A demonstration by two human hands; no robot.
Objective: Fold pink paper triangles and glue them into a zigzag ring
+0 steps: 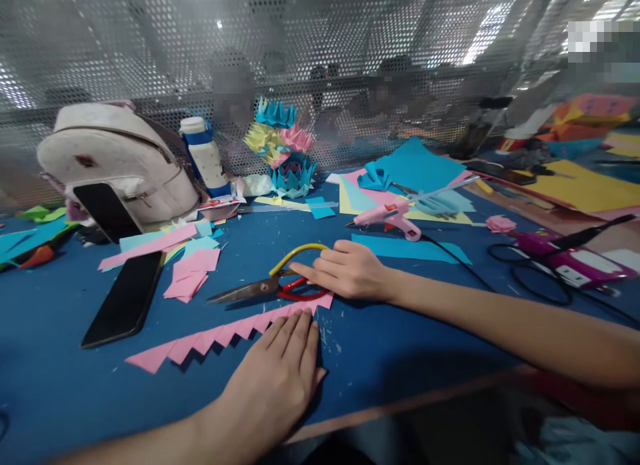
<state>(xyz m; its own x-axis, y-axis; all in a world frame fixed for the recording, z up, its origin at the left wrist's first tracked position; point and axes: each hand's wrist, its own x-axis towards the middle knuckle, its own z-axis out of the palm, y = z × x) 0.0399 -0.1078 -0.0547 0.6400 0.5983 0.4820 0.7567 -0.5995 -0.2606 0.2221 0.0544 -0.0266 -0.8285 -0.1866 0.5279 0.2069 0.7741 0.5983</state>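
Observation:
My left hand (283, 368) lies flat with its fingers stretched over a pink zigzag paper strip (210, 337). The strip's triangular points face toward me, and its right end reaches under the scissors' handle. My right hand (355, 272) grips the handles of a pair of scissors (250, 290), one handle yellow and one red. Its index finger stretches along toward the pivot. The dark blades point left, just above the strip, and look nearly closed. Left of the blades lie small pink paper squares (193, 272).
A phone (125, 298) lies at left near a white backpack (120, 158) and a bottle (205, 155). Folded paper flowers (293, 175) stand at the back. Beyond my right hand lie a pink glue gun (387, 218), its cord, blue paper (410, 247) and a purple power strip (570, 262).

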